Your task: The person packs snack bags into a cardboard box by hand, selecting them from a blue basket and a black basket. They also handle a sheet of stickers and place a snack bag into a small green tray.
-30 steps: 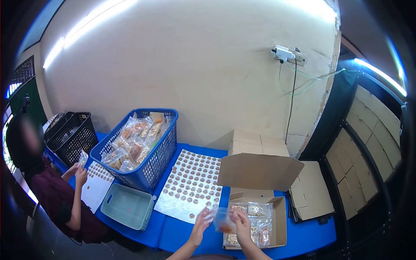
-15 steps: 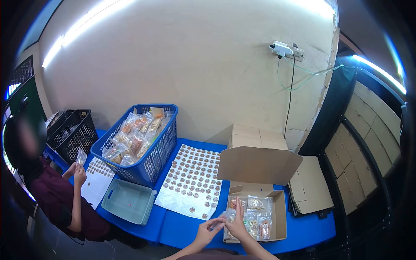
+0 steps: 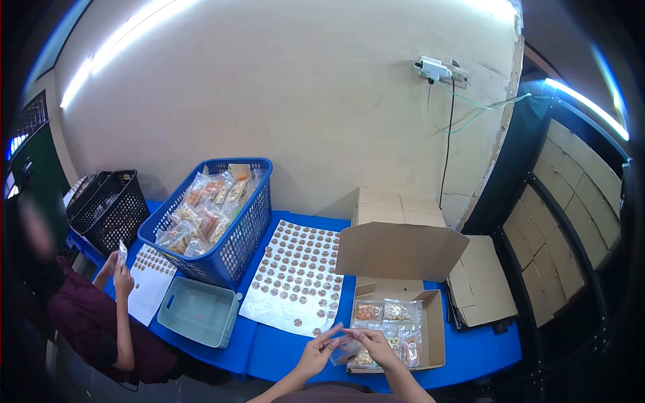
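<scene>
A clear plastic bag point(image 3: 341, 354) hangs between my two hands, at the near left corner of the open cardboard box point(image 3: 435, 336). The thumb and fingers of my left hand point(image 3: 316, 354) are closed on its left side. My right hand point(image 3: 373, 345) pinches its upper right part, over the box's left edge. What the bag contains is hard to make out. Inside the box lie several clear snack packets point(image 3: 398, 311), some with orange and some with pale contents. The box's lid flap point(image 3: 403, 252) stands raised behind them.
A sheet of round stickers point(image 3: 289, 275) lies left of the box. Beyond it stand a blue basket point(image 3: 245, 235) full of snack packets and a grey-green tray point(image 3: 201, 312). Flattened cardboard point(image 3: 480, 279) is stacked at right. A co-worker point(image 3: 87, 309) holds a small packet at far left.
My right hand has turned from upright with spread fingers to a pinch on the bag. Both hands remain close together. The co-worker's packet has shifted slightly.
</scene>
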Demonstrator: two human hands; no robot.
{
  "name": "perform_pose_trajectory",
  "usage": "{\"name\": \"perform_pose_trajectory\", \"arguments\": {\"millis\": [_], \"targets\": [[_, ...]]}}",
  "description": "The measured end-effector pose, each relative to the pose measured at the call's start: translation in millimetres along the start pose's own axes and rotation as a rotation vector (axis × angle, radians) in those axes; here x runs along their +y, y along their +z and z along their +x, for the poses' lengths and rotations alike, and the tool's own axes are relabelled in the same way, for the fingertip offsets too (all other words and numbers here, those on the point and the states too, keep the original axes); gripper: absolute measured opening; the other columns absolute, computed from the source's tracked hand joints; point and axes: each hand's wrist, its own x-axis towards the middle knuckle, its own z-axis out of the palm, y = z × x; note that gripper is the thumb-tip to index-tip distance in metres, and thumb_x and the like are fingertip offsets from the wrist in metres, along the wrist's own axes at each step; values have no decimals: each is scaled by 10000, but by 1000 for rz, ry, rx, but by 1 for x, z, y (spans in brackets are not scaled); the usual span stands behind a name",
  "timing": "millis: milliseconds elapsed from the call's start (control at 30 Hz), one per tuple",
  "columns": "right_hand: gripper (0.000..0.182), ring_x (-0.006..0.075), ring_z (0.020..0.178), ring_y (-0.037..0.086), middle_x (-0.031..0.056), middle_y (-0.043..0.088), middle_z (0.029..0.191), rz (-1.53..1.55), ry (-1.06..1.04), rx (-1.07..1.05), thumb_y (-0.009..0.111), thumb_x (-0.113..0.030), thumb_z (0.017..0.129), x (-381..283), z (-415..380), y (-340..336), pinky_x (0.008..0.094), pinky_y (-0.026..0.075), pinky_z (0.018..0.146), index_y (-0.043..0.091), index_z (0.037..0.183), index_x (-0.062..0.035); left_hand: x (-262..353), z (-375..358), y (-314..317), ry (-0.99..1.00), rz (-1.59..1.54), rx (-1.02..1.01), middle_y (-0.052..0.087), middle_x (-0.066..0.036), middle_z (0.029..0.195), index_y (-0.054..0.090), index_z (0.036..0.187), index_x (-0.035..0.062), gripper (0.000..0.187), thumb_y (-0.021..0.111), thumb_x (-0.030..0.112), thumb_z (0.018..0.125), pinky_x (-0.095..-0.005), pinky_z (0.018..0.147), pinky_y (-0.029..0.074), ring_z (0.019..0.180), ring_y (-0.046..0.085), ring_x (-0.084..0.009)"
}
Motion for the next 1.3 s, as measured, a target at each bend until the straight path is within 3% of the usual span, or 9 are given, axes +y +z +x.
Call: {"name": "perform_pose_trajectory", "arguments": {"millis": [133, 200, 267, 433, 533, 700, 900, 1133, 1300], "targets": [[365, 163, 1030, 578, 93, 655, 1057, 72, 5, 95, 455, -279, 977, -7, -2, 2, 317, 436, 922, 608, 1163, -5, 13, -4, 4, 8, -187, -97, 584, -135, 1210, 464, 1313, 14, 413, 559, 117, 924, -304, 896, 464, 1052, 584, -182], [412, 210, 1052, 579, 106, 634, 1092, 631, 20, 172, 427, -294, 983, -12, 0, 1, 365, 445, 940, 548, 1206, 30, 7, -5, 5, -25, -165, -146, 573, -143, 1219, 426, 1332, 0, 466, 588, 97, 905, -315, 914, 459, 1065, 578, -196], [431, 249, 1108, 548, 139, 576, 1181, 681, -11, 152, 420, -284, 983, -13, 2, -1, 410, 431, 971, 486, 1240, 56, -12, -3, 3, -40, 218, -296, 573, -127, 1205, 441, 1326, 33, 464, 602, 82, 894, -314, 899, 470, 1054, 575, -179], [460, 232, 1196, 470, 153, 497, 1265, 848, -80, 158, 473, -256, 966, -11, 1, 10, 396, 378, 1014, 381, 1345, -12, -14, 7, -3, -71, 93, -57, 581, -81, 1083, 475, 1243, 52, 337, 538, 192, 942, -259, 804, 506, 928, 590, -134], [518, 201, 1177, 477, 114, 512, 1241, 238, -50, 119, 542, -219, 935, -3, -5, 23, 347, 377, 998, 340, 1377, -38, -14, 10, -14, -229, -162, -28, 561, -96, 1108, 413, 1285, 62, 389, 550, 136, 928, -264, 795, 514, 938, 586, -142], [319, 137, 1003, 562, 77, 621, 1060, 430, 23, 338, 623, -200, 893, 15, -7, 19, 284, 428, 902, 586, 1146, -10, -4, 1, 7, -96, -51, -208, 540, -136, 1171, 354, 1308, 68, 511, 611, 32, 868, -290, 844, 507, 1041, 562, -164], [206, 134, 887, 597, 60, 661, 935, 238, -7, 326, 591, -184, 912, 17, -15, 7, 285, 458, 837, 642, 1018, -16, -14, -3, 9, -33, -68, -218, 553, -126, 1191, 398, 1288, 58, 554, 697, 90, 823, -314, 912, 445, 1096, 527, -155], [317, 170, 991, 586, 93, 637, 1056, 138, -7, 131, 509, -241, 954, 8, -20, 7, 323, 430, 918, 612, 1127, 4, -7, 10, -17, -98, 316, -57, 650, -18, 769, 681, 962, 15, 237, 657, 233, 870, -257, 846, 434, 820, 587, -98], [354, 193, 1077, 542, 102, 595, 1114, 7, -107, 162, 472, -243, 969, 2, -18, -1, 322, 398, 953, 586, 1176, 20, -5, 15, -8, 10, 55, 42, 623, -90, 1134, 547, 1236, 15, 331, 511, 185, 954, -294, 955, 412, 1058, 571, -141]]}}
